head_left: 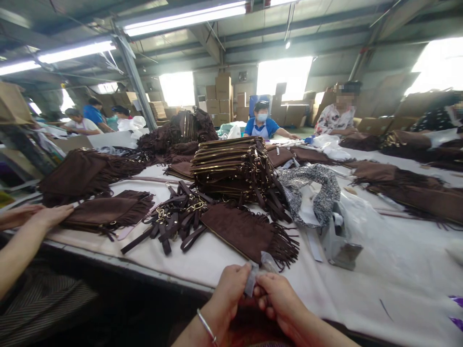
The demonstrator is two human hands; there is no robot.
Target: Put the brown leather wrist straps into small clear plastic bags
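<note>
My left hand (229,289) and my right hand (277,294) meet at the near table edge, both pinching a small clear plastic packet (257,272) between fingertips. A metal bangle sits on my left wrist. Just beyond the hands lies a brown suede fringed pouch (249,233). To its left is a heap of brown straps with gold clasps (177,217). Behind them stands a tall stack of brown pouches with gold zippers (231,166).
A co-worker's hands (36,214) rest on fringed pouches (108,212) at the left. A patterned cloth (311,185) and a grey tape dispenser (340,241) lie right of the stack. More fringed bags (408,190) lie at the right. Several people sit across the white table (379,289); cardboard boxes behind.
</note>
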